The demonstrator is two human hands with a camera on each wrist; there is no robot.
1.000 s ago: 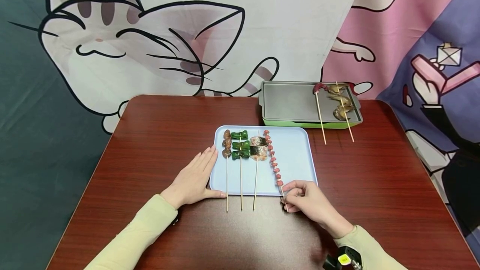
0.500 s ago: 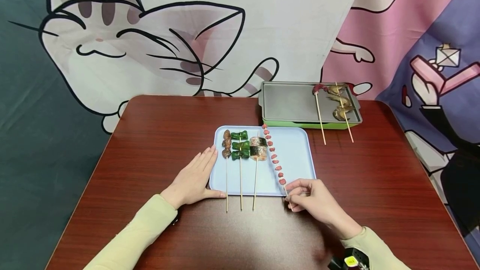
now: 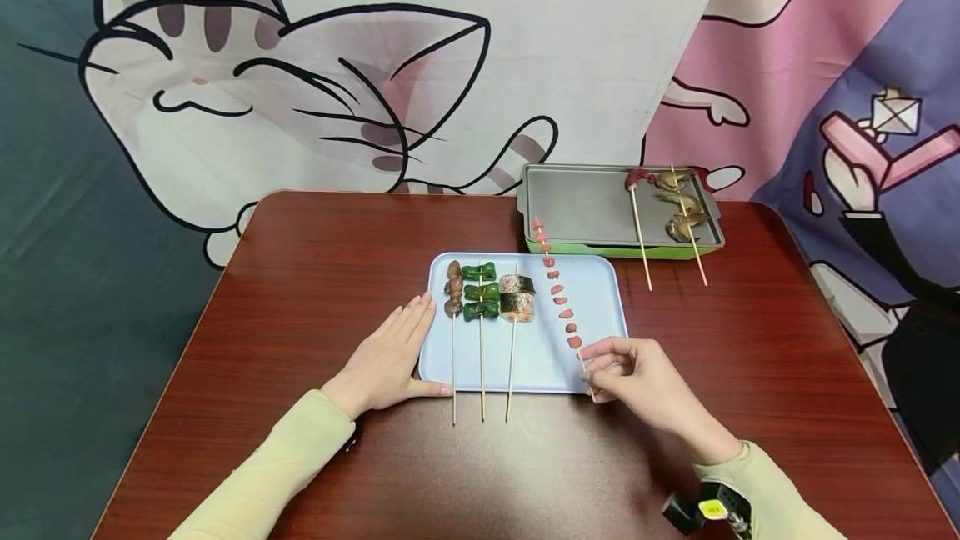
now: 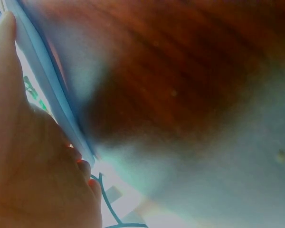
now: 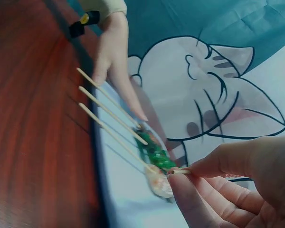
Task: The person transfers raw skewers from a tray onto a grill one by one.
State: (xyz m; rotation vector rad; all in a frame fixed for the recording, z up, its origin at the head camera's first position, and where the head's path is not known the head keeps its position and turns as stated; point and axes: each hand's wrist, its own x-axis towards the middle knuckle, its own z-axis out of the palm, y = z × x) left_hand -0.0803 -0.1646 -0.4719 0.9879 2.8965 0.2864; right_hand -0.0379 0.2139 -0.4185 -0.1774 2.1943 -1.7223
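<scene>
My right hand [image 3: 645, 377] pinches the bare stick end of a skewer threaded with small red pieces [image 3: 557, 289]. That skewer slants above the light blue tray [image 3: 600, 298], its far tip in front of the grill plate. In the right wrist view the stick's end [image 5: 180, 171] pokes out between thumb and forefinger. My left hand [image 3: 390, 357] lies with straight fingers along the tray's left edge. On the tray lie a brown meat skewer [image 3: 453, 288], a green pepper skewer [image 3: 481, 292] and a skewer of pale, dark-skinned chunks [image 3: 517, 298], sticks jutting over the front edge.
A grey grill plate with a green base [image 3: 585, 207] stands at the back right. On it rest a dark red skewer [image 3: 637, 179] and an olive-brown skewer [image 3: 682, 205], their sticks overhanging the front. The brown table [image 3: 330, 257] meets a printed cloth [image 3: 300, 123] behind.
My right hand has lifted the red-piece skewer off the tray and moved it forward and slightly right, toward the grill plate. The left hand stays in place.
</scene>
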